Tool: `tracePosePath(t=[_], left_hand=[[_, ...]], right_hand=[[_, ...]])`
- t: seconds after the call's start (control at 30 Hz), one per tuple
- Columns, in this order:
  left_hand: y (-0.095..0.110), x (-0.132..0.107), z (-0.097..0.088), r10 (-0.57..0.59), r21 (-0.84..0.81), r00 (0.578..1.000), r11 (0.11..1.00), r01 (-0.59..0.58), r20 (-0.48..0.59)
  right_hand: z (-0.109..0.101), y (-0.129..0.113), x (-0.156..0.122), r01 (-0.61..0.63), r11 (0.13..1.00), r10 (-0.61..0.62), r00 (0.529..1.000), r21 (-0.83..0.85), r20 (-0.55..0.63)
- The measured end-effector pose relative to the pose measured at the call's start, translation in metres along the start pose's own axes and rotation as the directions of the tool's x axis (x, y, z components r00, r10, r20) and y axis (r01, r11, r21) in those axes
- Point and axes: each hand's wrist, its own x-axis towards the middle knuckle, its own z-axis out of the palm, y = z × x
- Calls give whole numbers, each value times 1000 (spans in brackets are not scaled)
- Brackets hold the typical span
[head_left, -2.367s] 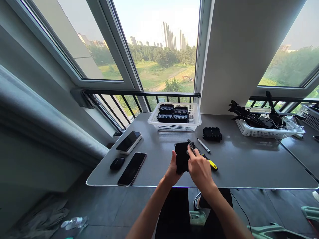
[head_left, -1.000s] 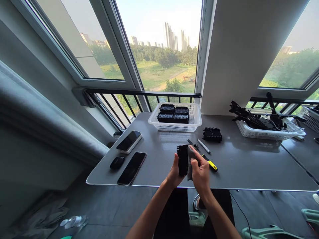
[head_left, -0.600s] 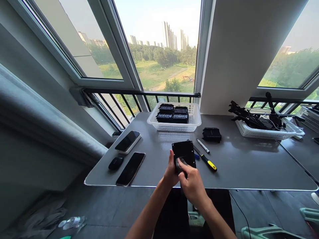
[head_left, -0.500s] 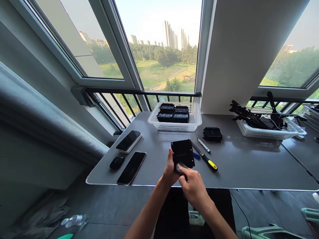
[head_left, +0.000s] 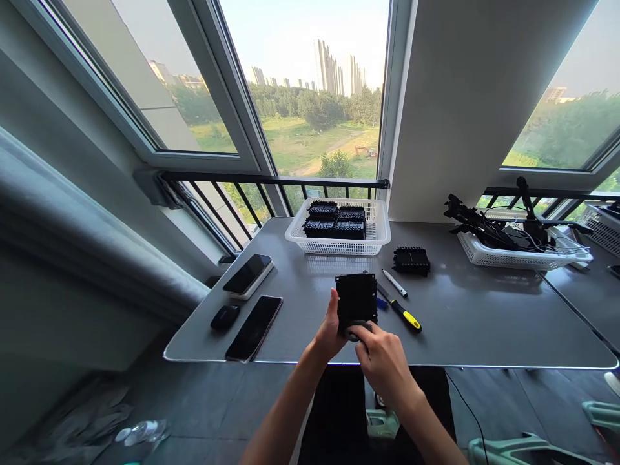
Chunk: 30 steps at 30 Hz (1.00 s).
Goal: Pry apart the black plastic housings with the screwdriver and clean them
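Here's the flat, black, rectangular panel [head_left: 356, 298], up off the grey, smooth-topped desk [head_left: 484, 323] above its near edge, long axis seemingly running away toward the white plastic mesh basket [head_left: 339, 247] — though the near end is covered. The left hand [head_left: 330, 330] has it, thumb up the left side, fingers clamped around that edge, partly hidden beneath. And the right hand [head_left: 385, 354]? Its fingers are pinched on a wadded, dark grey cloth [head_left: 361, 323], right at the near end — so most of the panel lies beyond those fingers and slightly left, left hand alongside, right hand below.
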Motion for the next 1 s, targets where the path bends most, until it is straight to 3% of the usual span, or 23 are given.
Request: tracePosePath(t=[0.13, 0.37, 0.47, 0.63, 0.73, 0.9, 1.0], left_hand=[[3, -2, 1, 2, 52, 1000, 999, -3, 19], [4, -1, -5, 22, 16, 998, 1000, -21, -64], [3, -1, -10, -3, -11, 993, 1000, 2, -116], [21, 2, -16, 136, -52, 970, 987, -149, -200], [35, 8, -15, 145, -37, 981, 988, -151, -131], [51, 20, -17, 158, -7, 987, 987, -158, 5], [58, 26, -21, 165, 30, 985, 986, -167, 43]], right_hand=[[-1, 0, 0, -57, 995, 55, 998, -82, -30], [5, 10, 0, -147, 983, 135, 985, -114, -111], [9, 15, -1, -135, 990, 129, 983, -40, -134], [16, 28, 3, -76, 985, 105, 976, 154, -192], [29, 41, 15, -59, 989, 80, 984, 133, -158], [50, 64, 33, 32, 999, -31, 995, -10, 97], [46, 75, 42, -4, 999, 4, 1000, -49, 7]])
